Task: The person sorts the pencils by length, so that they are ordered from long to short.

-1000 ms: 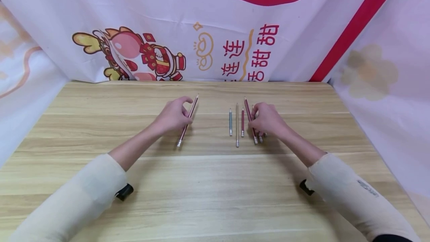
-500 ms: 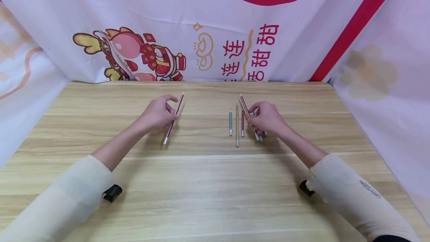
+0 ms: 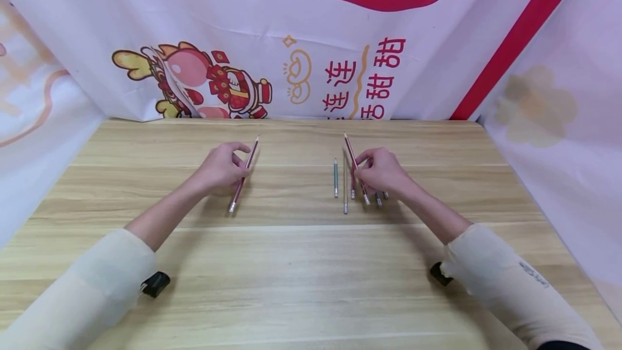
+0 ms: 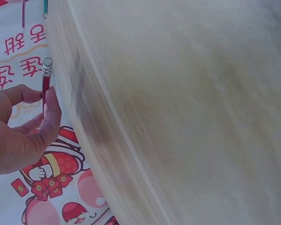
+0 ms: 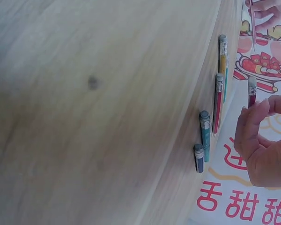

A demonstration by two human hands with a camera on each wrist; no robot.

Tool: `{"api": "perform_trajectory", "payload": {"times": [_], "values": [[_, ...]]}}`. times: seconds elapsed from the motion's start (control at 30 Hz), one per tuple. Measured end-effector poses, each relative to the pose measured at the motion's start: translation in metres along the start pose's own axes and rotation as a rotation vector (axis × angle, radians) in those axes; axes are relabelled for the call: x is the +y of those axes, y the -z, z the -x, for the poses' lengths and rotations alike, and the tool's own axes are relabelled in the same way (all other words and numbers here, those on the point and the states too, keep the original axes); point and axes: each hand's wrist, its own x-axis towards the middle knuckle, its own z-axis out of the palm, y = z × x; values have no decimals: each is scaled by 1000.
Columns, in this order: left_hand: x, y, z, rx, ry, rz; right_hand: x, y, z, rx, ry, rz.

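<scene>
My left hand pinches a dark red pencil between thumb and fingers, left of the table's middle. The pencil slants, its silver-capped eraser end toward me. On the right, my right hand pinches a similar dark red pencil, tip pointing away. Beneath and beside it lie a short teal pencil, a long yellowish pencil and a red pencil. In the right wrist view, another teal pencil and a dark pencil lie farther over; in the head view my right hand mostly hides these.
The pencils lie on a wood-grain table. A white cloth with red lettering and a cartoon figure hangs along its back edge. More white cloth borders the right side, and also the left.
My left hand has moved left with its pencil, away from the row. My right hand has shifted its pencil slightly left, over the red one. The lying pencils have stayed put.
</scene>
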Motion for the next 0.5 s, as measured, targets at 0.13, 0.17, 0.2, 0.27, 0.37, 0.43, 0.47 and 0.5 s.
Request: {"api": "perform_trajectory", "payload": {"times": [0.13, 0.17, 0.2, 0.27, 0.37, 0.43, 0.47, 0.5], "values": [[-4, 3, 2, 9, 4, 8, -2, -3, -1, -5, 4, -7], [-5, 3, 2, 9, 6, 12, -2, -4, -1, -10, 4, -17], [-5, 4, 3, 8, 9, 16, -3, -5, -1, -16, 1, -32], [-7, 6, 4, 4, 23, 25, -5, -6, -1, -31, -9, -70], [-10, 10, 6, -8, 49, 39, -8, -8, -1, -54, -30, -120], [-12, 12, 6, -16, 63, 41, -10, -9, -2, -63, -42, -132], [-13, 13, 7, -21, 68, 45, -11, -10, -2, -67, -44, -133], [-14, 14, 7, -25, 72, 47, -12, -10, -2, -70, -44, -128]]}}
